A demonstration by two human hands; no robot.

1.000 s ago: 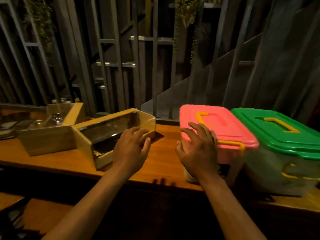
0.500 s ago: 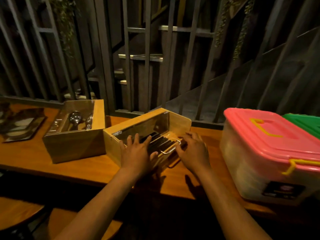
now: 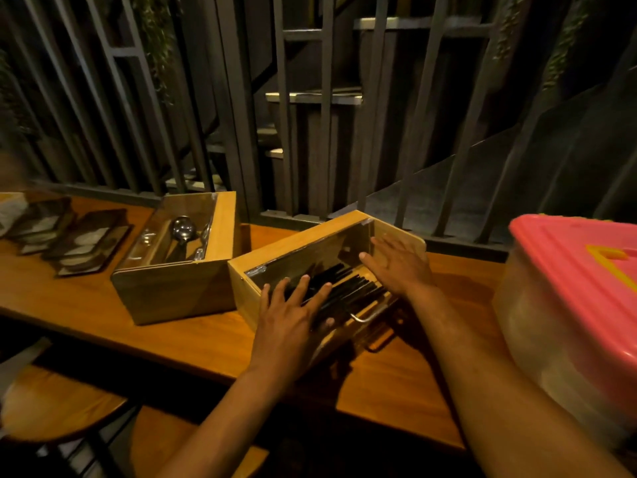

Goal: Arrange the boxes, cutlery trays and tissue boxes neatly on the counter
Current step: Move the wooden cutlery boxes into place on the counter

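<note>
A: What changed?
B: Both hands left the pink-lidded box (image 3: 572,298), now right of the right hand (image 3: 396,267). Left hand (image 3: 293,315) and right lay spread flat on the skewed cutlery tray (image 3: 327,270); straightening it was next, I'd judge.

No readable text, label, brand or number shows anywhere.

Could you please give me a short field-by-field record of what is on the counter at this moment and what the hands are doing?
surface: wooden counter
angled tray: wooden cutlery tray with dark utensils, set askew
left hand: flat, fingers spread, on the angled tray's near end
right hand: flat, open, over its far right end
second tray: wooden cutlery tray holding a ladle, to the left
right edge: clear box with pink lid
far left: dark flat items, too dim to identify
</note>
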